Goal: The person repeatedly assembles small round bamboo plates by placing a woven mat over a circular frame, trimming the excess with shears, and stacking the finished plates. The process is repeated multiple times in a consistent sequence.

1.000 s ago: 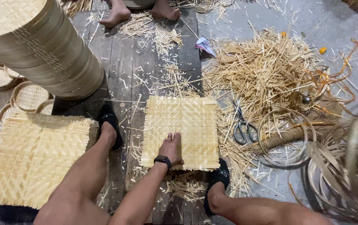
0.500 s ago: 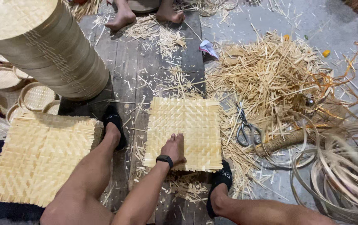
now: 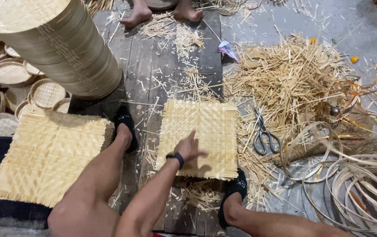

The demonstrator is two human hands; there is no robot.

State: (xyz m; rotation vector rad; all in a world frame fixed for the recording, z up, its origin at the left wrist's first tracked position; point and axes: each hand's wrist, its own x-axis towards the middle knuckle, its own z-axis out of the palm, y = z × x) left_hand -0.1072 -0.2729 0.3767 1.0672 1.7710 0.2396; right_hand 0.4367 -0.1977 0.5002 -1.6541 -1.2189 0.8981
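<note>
While we sit, our left hand [image 3: 190,148] hovers flat, fingers spread, holding nothing, over the woven mat [image 3: 199,138]. Our right hand is out of view.

Dark plank floor [image 3: 153,66], grey concrete [image 3: 285,22] beside it.

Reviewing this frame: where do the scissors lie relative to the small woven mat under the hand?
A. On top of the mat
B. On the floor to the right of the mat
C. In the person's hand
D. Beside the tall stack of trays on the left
B: the scissors lie on the floor among straw scraps, right of the small woven mat, while the left hand is over the mat's lower part.
</note>
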